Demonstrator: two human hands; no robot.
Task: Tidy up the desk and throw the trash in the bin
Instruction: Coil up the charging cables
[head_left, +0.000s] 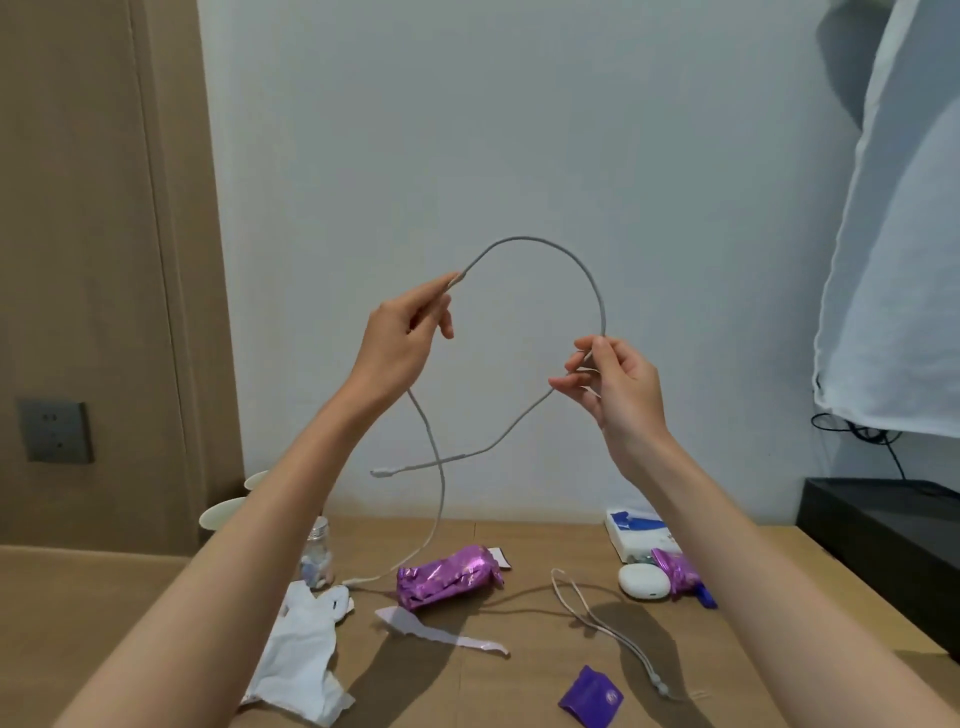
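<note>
Nearest the camera, a purple foil sachet (592, 699) and a crumpled white tissue (298, 660) lay on the brown desk (519, 691), with a torn strip of white wrapper (441, 631) and a thin looped white cord (597, 618) just beyond them. Further back sat a crumpled purple foil wrapper (447, 576), a small glass jar (318, 556), a white earbud case (644, 582) touching a second purple wrapper (680, 574), and a blue-and-white tissue pack (639, 532) near the wall.

Above the clutter, a person held a grey charging cable (545, 247) raised in both hands. The left hand (400, 338) pinched it between thumb and fingertips; the right hand (618, 382) pinched it lower, so the span between them arched upward. One plug end (382, 473) hung free in the air below the hands, while the other length trailed down to the desk, its end lying just beside the jar.

The cable appeared light and limp yet springy enough to hold a curve, so it would likely resist tight coiling and slip loose unless each loop was pinched in turn. Gathering it from the hanging plug end, rather than mid-span, seemed the surest hold. The trash had not yet been cleared, and no bin was in view.
</note>
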